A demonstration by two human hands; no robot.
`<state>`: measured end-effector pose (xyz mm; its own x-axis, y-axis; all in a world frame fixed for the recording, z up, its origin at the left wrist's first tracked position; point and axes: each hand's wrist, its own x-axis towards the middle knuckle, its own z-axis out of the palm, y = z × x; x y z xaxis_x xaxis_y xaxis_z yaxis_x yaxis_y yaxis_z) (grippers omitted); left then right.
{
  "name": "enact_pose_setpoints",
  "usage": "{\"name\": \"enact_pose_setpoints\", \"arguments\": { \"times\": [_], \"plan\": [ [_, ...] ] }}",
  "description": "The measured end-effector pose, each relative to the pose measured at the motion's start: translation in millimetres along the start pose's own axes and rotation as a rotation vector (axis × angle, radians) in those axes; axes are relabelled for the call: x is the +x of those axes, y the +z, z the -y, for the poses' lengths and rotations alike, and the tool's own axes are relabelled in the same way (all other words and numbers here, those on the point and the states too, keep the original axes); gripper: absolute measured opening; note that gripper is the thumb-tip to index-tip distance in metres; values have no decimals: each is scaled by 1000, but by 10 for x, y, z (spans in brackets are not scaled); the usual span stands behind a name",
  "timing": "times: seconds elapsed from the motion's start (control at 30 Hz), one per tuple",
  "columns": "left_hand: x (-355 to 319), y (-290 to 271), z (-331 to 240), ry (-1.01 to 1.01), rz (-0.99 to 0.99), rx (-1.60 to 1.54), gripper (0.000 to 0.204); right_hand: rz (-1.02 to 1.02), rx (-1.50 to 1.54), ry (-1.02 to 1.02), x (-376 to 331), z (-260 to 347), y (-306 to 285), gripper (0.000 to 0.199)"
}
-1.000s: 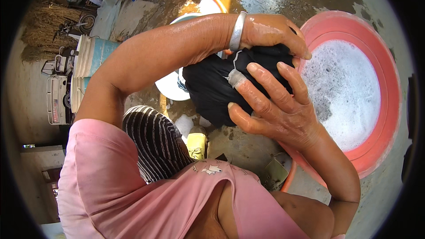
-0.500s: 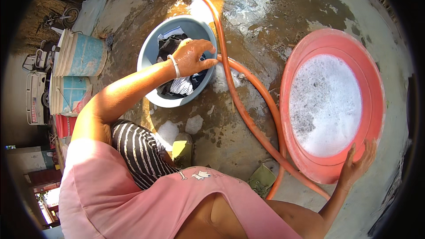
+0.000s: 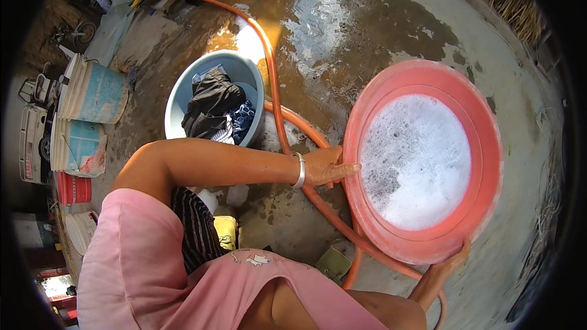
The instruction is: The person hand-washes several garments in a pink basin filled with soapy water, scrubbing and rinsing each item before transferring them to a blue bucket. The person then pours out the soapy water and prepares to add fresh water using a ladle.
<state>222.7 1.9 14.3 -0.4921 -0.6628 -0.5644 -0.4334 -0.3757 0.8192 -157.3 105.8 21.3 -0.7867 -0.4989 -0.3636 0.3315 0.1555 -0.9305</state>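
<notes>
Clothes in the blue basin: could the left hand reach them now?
Probably yes: the left hand holds the pink tub, but the clothes lie uncovered in the open blue basin nearby.

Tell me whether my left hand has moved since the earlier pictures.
Yes, rightward: your left hand was over the blue-grey basin and is now beyond it, at the left rim of the pink basin.

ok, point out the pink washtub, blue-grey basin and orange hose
Pink washtub [image 3: 487, 153], head view: bare right-hand inner wall.
Blue-grey basin [image 3: 244, 73], head view: bare upper-right inner wall.
Orange hose [image 3: 275, 88], head view: the stretch just right of the basin.
</notes>
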Motion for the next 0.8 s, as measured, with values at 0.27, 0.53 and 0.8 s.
{"name": "enact_pose_setpoints", "arguments": {
  "times": [0.27, 0.53, 0.8],
  "plan": [
    [173, -94, -132, -43, -144, -325, 45, 290, 252, 34, 259, 718, 315, 46],
    [433, -696, -163, -100, -233, -554, 44, 729, -46, -149, 300, 1589, 1536, 17],
    [501, -823, -129, -118, -245, -599, 50, 665, -46, -259, 253, 1654, 2033, 16]
  ]
}}
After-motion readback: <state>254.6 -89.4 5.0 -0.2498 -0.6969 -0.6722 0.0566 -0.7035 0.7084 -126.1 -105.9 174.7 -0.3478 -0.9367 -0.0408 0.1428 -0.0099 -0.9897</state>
